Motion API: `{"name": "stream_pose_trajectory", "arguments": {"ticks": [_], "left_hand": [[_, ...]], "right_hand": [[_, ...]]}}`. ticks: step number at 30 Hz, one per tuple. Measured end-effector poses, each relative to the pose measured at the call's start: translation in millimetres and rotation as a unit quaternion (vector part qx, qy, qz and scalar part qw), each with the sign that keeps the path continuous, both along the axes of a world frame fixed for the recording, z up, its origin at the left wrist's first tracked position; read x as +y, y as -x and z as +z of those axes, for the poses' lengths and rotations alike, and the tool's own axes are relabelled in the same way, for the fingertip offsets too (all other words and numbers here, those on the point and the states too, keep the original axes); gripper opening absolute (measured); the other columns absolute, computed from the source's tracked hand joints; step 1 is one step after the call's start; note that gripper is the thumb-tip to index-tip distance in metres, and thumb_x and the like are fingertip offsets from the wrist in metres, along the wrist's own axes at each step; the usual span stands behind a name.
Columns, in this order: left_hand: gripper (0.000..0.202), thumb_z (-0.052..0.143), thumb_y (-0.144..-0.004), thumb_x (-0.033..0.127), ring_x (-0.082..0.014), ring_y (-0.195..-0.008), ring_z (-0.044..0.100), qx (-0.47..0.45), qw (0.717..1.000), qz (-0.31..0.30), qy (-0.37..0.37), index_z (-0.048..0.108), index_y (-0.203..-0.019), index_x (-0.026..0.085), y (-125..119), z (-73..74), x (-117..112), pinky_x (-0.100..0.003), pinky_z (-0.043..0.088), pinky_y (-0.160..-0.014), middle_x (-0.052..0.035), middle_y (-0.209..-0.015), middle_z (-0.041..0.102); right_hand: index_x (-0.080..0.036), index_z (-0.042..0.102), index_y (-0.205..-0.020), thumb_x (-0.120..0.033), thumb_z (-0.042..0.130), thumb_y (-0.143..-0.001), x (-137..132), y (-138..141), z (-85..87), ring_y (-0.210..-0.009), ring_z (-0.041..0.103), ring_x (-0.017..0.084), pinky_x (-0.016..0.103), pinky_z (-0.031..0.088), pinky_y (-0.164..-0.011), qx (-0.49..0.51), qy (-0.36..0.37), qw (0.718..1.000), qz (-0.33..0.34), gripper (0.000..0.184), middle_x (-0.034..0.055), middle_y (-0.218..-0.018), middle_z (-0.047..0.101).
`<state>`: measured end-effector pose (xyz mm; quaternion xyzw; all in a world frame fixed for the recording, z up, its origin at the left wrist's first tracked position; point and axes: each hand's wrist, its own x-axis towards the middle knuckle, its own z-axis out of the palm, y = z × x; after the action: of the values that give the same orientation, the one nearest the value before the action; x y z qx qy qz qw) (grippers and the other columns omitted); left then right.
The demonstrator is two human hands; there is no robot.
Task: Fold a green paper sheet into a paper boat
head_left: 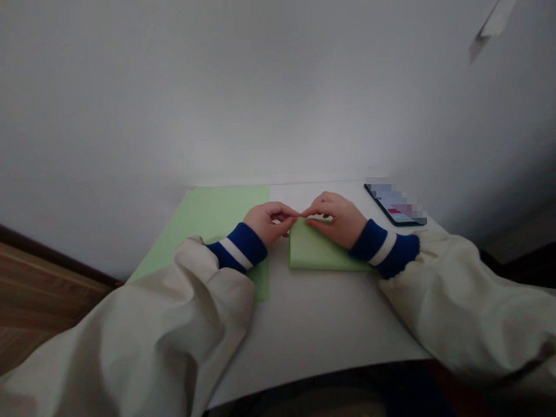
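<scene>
A folded sheet of light green paper (324,252) lies on the white tabletop, its rounded fold toward me. At its far left corner my left hand (270,222) pinches the edge between thumb and fingertips. My right hand (336,217) grips the same far edge just to the right, thumb on the near face and fingers behind. The fingertips of both hands nearly meet at that corner. Under and beyond my left forearm, more light green paper (217,205) lies flat, partly hidden by the sleeve.
A phone (397,205) with its screen lit lies at the back right of the white table (295,330). A pale wall (260,104) rises directly behind the table. Wooden furniture (43,289) stands at the left, below table height.
</scene>
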<state>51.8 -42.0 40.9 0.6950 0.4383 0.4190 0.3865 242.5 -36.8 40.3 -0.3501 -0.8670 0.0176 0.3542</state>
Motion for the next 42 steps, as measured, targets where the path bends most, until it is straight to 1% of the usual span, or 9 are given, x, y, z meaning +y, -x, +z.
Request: {"name": "stream_pose_trajectory", "arguments": {"ticks": [4,8,14,17,22,29,34,37,42], "left_hand": [[0.008,0.061,-0.068,0.02,-0.0074,-0.051,0.054,-0.023,0.999,0.04,0.006,0.063,-0.071,0.013,1.3,-1.7,2.3,-0.018,0.046,-0.048,0.0012,-0.059,0.06],[0.008,0.06,-0.066,0.018,-0.0064,-0.05,0.05,-0.059,0.992,0.108,0.006,0.062,-0.071,0.013,3.2,-2.2,4.6,-0.017,0.041,-0.048,0.0022,-0.057,0.059],[0.008,0.06,-0.064,0.019,-0.0063,-0.048,0.045,-0.099,0.981,0.164,0.01,0.061,-0.071,0.013,5.4,-4.9,8.4,-0.018,0.037,-0.047,0.0034,-0.054,0.056],[0.009,0.06,-0.063,0.019,-0.0063,-0.049,0.045,-0.105,0.978,0.18,0.004,0.06,-0.071,0.013,7.8,-10.2,12.1,-0.018,0.036,-0.048,0.003,-0.055,0.055],[0.009,0.059,-0.064,0.02,-0.0063,-0.048,0.043,-0.081,0.983,0.164,-0.017,0.058,-0.071,0.014,13.6,-22.3,17.8,-0.018,0.035,-0.047,0.003,-0.056,0.053],[0.011,0.053,-0.067,0.018,-0.0107,-0.053,0.047,0.11,0.982,0.128,-0.085,0.059,-0.075,0.016,20.6,-27.9,18.3,-0.023,0.038,-0.054,0.002,-0.06,0.054],[0.023,0.046,-0.073,0.015,-0.0147,-0.063,0.05,0.305,0.933,0.103,-0.162,0.068,-0.074,0.018,22.6,-19.6,17.1,-0.03,0.042,-0.068,-0.0022,-0.067,0.055],[0.028,0.046,-0.076,0.015,-0.0174,-0.071,0.053,0.362,0.912,0.085,-0.175,0.073,-0.081,0.022,23.3,-17.2,17.6,-0.033,0.043,-0.075,-0.0042,-0.072,0.057],[0.029,0.049,-0.076,0.014,-0.0215,-0.08,0.054,0.432,0.876,0.061,-0.206,0.074,-0.085,0.027,26.4,-21.0,21.2,-0.036,0.042,-0.078,-0.0059,-0.084,0.064]], "right_hand": [[-0.021,0.067,-0.099,-0.022,0.058,-0.076,-1.6,-0.8,-0.9,-0.087,0.059,0.015,0.028,0.047,-0.072,-0.009,0.067,0.998,0.008,0.025,0.0046,-0.099,0.067],[-0.022,0.062,-0.112,-0.022,0.054,-0.079,-2.9,-3.5,-3.5,-0.081,0.062,0.013,0.027,0.049,-0.074,-0.017,0.163,0.986,-0.006,0.034,0.0022,-0.1,0.069],[-0.025,0.063,-0.111,-0.023,0.056,-0.078,5.9,-15.6,-13.0,-0.086,0.061,0.015,0.03,0.048,-0.075,0.005,0.157,0.987,-0.029,0.034,0.0025,-0.106,0.068],[-0.024,0.067,-0.104,-0.024,0.058,-0.075,12.9,-24.6,-18.3,-0.08,0.061,0.016,0.03,0.048,-0.071,0.015,0.17,0.984,-0.06,0.03,0.0028,-0.098,0.07],[-0.02,0.072,-0.085,-0.027,0.061,-0.072,23.1,-35.7,-25.0,-0.06,0.06,0.013,0.026,0.046,-0.056,0.074,0.222,0.967,-0.099,0.018,0.0015,-0.066,0.069],[-0.02,0.071,-0.079,-0.022,0.06,-0.071,21.9,-37.7,-20.6,-0.055,0.058,0.011,0.023,0.045,-0.053,0.02,0.173,0.974,-0.142,0.014,-0.0009,-0.063,0.067],[-0.021,0.071,-0.081,-0.017,0.058,-0.072,23.1,-36.0,-18.3,-0.065,0.06,0.012,0.025,0.046,-0.062,-0.072,0.123,0.979,-0.145,0.016,0.0,-0.072,0.069],[-0.02,0.071,-0.083,-0.015,0.057,-0.074,24.5,-34.5,-17.2,-0.073,0.061,0.014,0.026,0.046,-0.068,-0.114,0.104,0.977,-0.149,0.018,0.0021,-0.08,0.07],[-0.02,0.071,-0.084,-0.016,0.059,-0.074,24.6,-33.3,-15.5,-0.07,0.059,0.013,0.026,0.045,-0.066,-0.133,0.106,0.972,-0.165,0.016,0.0022,-0.079,0.068]]}}
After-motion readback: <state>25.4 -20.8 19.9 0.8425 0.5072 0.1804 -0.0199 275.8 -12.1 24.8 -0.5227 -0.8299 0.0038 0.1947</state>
